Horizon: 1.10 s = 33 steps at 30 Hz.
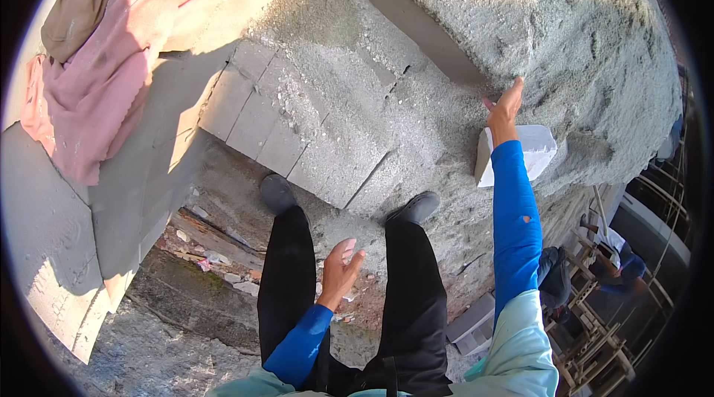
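My right hand [506, 107] reaches out with fingers extended and thumb apart, near the lower end of a smooth grey strip [401, 18] cut along the rough, granular grey mound [587, 55]. Whether its fingertips touch the surface, I cannot tell. Just below it, partly behind my forearm, sits a pale white block [538, 152]. My left hand [341, 269] hangs low between my legs, open and slightly curled, holding nothing. My grey shoes [413, 206] stand at the lower edge of several pale rectangular blocks [245, 122] dusted with grit.
Pink [104, 107] and brown [85, 3] cloths lie at upper left, by grey slabs [44, 218]. Debris [216, 256] lies below my feet. At lower right, beyond the mound's edge, are scaffold poles [662, 196] and people [625, 270] in dark and blue clothing.
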{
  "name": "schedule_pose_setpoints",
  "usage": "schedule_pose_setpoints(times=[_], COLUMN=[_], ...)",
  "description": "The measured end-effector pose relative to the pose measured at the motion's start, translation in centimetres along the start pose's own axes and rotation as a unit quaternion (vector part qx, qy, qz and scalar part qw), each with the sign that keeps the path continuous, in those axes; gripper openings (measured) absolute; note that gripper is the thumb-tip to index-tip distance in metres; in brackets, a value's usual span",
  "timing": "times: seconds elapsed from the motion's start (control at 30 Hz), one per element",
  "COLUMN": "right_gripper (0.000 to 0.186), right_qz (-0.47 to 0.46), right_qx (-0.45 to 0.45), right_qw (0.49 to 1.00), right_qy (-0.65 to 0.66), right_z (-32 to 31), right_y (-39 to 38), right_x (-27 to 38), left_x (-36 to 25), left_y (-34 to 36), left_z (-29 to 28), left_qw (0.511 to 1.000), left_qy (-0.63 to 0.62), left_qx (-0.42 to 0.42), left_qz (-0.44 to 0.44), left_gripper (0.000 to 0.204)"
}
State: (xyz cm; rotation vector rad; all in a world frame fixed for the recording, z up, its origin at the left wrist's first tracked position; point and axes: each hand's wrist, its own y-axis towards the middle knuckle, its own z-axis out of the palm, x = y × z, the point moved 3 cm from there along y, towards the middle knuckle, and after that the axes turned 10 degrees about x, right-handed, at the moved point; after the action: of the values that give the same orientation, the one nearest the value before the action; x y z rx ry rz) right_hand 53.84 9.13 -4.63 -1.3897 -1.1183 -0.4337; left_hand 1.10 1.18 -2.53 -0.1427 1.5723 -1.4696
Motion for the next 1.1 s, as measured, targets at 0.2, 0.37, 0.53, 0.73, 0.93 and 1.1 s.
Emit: schedule_pose_setpoints(times=[0.2,0.37,0.53,0.73,0.93,1.1], right_gripper=[0.092,0.098,0.105,0.098,0.095,0.083], right_qz=[0.031,0.013,0.196,0.439,0.429,0.399], right_qx=[0.018,0.000,0.102,0.075,-0.018,0.088], right_qw=[0.998,1.000,0.973,0.895,0.901,0.912], right_qy=[0.060,0.012,-0.073,-0.009,0.054,-0.006], right_z=[-2.0,-2.8,-2.2,-1.3,-1.1,-1.9], right_y=[0.7,-2.0,-14.1,-28.6,-27.8,-25.8], right_x=[1.2,-2.0,-17.6,-34.5,-38.4,-38.9], left_x=[-0.6,0.1,4.3,6.6,10.8,14.2], left_y=[2.5,3.2,7.1,11.9,14.4,18.5], left_z=[-0.5,-5.6,-11.8,-10.8,0.4,6.0], left_qw=[0.996,0.998,0.977,0.968,0.945,0.908], left_qy=[0.074,-0.044,-0.159,-0.194,-0.307,-0.362], left_qx=[0.023,-0.035,-0.144,-0.148,-0.077,-0.210], left_qz=[0.031,0.018,0.004,-0.065,-0.081,-0.008], left_gripper=[0.052,0.048,0.046,0.057,0.065,0.031])
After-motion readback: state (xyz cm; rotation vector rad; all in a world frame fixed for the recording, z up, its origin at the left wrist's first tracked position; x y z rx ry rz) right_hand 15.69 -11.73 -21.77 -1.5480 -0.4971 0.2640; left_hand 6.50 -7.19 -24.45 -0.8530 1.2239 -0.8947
